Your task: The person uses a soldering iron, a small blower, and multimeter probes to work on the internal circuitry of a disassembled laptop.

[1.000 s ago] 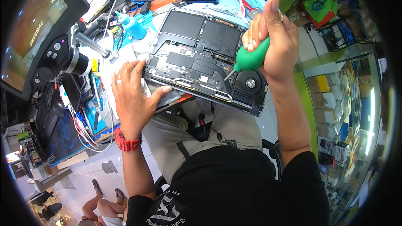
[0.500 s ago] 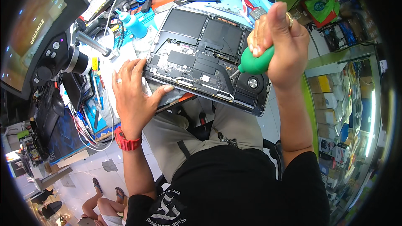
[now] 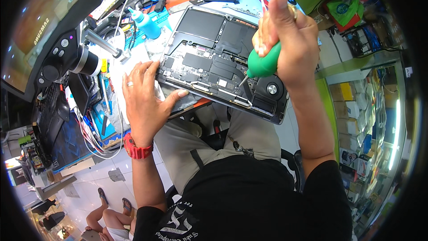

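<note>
A laptop with its bottom cover off (image 3: 196, 61) lies tilted across the near edge of the bench, its batteries, circuit board and round fan exposed. My right hand (image 3: 292, 47) is wrapped around a green air blower bulb (image 3: 264, 62), thumb raised. The bulb's thin metal nozzle (image 3: 243, 81) points down at the board, left of the fan; whether it touches cannot be told. My left hand (image 3: 146, 97) rests at the laptop's near left corner with its fingers spread, thumb along the front edge. A red watch (image 3: 137, 146) is on that wrist.
To the left stand a monitor (image 3: 38, 31) and a microscope-like camera (image 3: 89, 60) on a metal arm. A blue squeeze bottle (image 3: 146, 24) stands behind the laptop. White cables (image 3: 96, 151) hang off the bench. A glass display case (image 3: 365, 129) is on the right. Another person sits at lower left.
My right hand has moved left with the blower bulb, so its nozzle points at a spot farther from the fan. My left hand stays at the laptop's corner. The view has shifted slightly.
</note>
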Demonstrator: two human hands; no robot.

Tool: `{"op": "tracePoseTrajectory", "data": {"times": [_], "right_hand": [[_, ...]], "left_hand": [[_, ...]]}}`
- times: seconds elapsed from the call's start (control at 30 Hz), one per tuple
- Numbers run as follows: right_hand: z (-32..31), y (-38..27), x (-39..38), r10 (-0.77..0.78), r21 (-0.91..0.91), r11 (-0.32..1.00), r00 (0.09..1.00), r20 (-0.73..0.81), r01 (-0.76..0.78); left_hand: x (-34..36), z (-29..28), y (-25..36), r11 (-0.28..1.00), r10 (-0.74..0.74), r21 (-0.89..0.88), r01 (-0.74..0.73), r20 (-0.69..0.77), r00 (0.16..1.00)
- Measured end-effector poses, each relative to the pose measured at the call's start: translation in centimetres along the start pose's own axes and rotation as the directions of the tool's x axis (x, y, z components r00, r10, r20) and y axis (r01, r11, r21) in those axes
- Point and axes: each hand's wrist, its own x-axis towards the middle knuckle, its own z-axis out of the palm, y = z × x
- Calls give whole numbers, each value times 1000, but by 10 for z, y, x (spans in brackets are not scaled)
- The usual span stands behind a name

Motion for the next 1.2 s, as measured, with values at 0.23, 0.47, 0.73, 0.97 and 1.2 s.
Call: {"op": "tracePoseTrajectory", "data": {"times": [0.23, 0.47, 0.73, 0.97, 1.2], "right_hand": [[28, 6, 3, -104, -1, 995, 990, -98, 104], [54, 8, 18, -169, -28, 985, 979, -113, 167], [85, 10, 34, -123, -152, 983, 982, -142, 101], [75, 31, 45, -191, -150, 972, 979, -67, 179], [66, 19, 56, -228, -122, 967, 973, -26, 224]], "left_hand": [[-1, 2, 0, 1000, -10, 12, 10, 6, 1000], [-1, 1, -1, 1000, -8, 25, 8, 6, 1000], [0, 0, 1, 1000, -10, 10, 10, 4, 1000], [2, 0, 3, 1000, -9, 5, 9, 2, 1000], [0, -3, 2, 1000, -18, 14, 18, 5, 1000]]}}
